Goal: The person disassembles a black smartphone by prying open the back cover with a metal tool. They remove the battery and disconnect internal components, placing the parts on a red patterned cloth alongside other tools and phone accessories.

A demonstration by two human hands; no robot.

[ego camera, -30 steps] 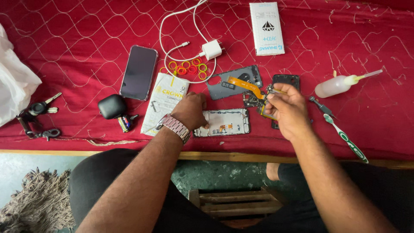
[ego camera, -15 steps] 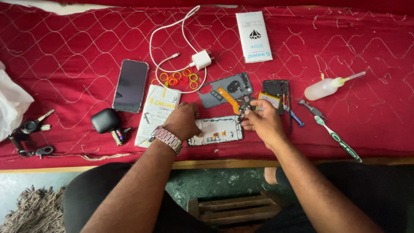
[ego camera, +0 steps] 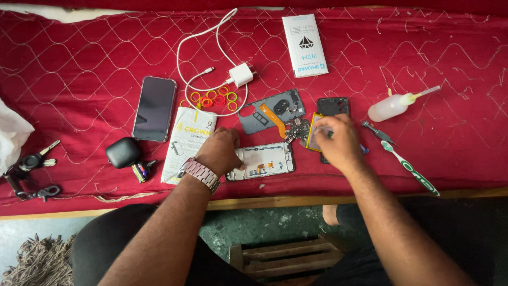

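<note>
**Phone stripped down, parts being sorted**

Red quilted cloth (ego camera: pixel 79 69) covers the bench. Left hand (ego camera: pixel 219 151) presses flat, fingers spread, on the left end of the opened phone frame (ego camera: pixel 264 160), low centre of frame. Right hand (ego camera: pixel 338 140) closes on a yellow-edged part (ego camera: pixel 312 139) just right of it; grip detail partly hidden. Back cover (ego camera: pixel 272 110) with orange ribbon lies above. Judged step: disassembly. Next move needs fine, steady fingertip work.

one smartphone (ego camera: pixel 154 108), one charger (ego camera: pixel 241 74), one toothbrush (ego camera: pixel 409 169), one squeeze bottle (ego camera: pixel 394 106)
</note>
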